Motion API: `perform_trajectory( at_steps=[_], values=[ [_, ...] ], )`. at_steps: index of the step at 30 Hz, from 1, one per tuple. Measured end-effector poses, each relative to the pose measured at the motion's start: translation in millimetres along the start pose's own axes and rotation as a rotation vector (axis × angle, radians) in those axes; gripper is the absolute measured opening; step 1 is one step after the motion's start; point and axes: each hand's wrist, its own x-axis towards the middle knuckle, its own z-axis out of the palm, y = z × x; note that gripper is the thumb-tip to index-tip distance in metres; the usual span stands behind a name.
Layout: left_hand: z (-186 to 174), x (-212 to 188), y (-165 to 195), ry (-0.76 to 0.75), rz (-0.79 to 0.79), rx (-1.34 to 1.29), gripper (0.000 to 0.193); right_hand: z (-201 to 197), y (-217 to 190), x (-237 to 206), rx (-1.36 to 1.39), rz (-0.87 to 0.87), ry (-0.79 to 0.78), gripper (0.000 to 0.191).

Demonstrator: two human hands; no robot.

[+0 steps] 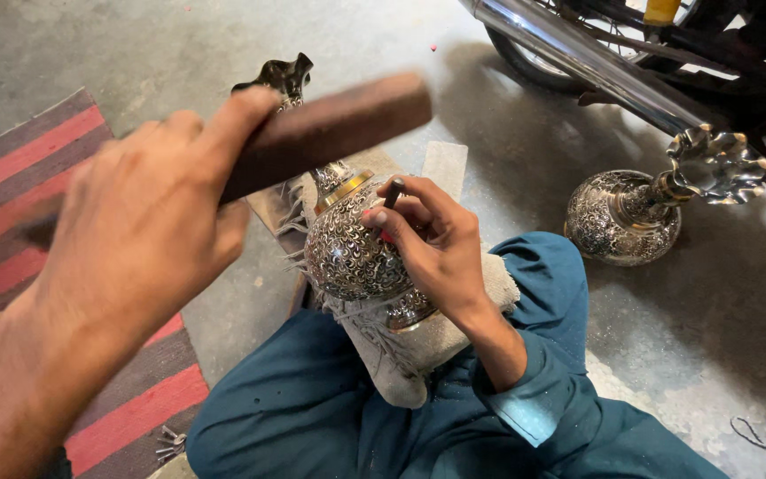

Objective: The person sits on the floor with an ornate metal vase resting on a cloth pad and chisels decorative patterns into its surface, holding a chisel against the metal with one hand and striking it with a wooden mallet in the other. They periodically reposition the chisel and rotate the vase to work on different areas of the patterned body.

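— Why was the engraved metal vase (347, 253) lying on that cloth pad (401, 350)?
— To steady it on the lap, under the right hand (432, 239), which pinched a small chisel (393, 193) against its scrolled, silvery belly. The left hand (148, 222), raised beside it, gripped a wooden mallet (325, 129).

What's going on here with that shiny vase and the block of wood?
A person sits on the floor with an engraved metal vase lying on a cloth across their lap. Their right hand holds a small dark punch against the vase's round body. Their left hand has a wooden block raised above it. A second, similar vase stands on the concrete floor, beside a motorcycle.
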Motion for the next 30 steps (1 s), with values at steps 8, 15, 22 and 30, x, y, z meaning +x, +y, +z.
perform_trajectory(
  at_steps=[8,15,22,30],
  values=[
    [2,4,0,-0.022,0.099,0.289,0.041,1,-4,0,-0.051,-0.004,0.002,0.028],
    [5,2,-4,0.058,0.083,0.140,0.051,0,-2,2,-0.029,0.008,0.003,0.027],
    [3,2,-2,-0.001,0.005,0.053,0.057,-2,-2,3,-0.040,-0.008,-0.019,0.029],
    [6,-1,-8,0.007,0.028,0.057,0.069,-2,-5,3,-0.043,-0.001,-0.032,0.028]
  ],
)
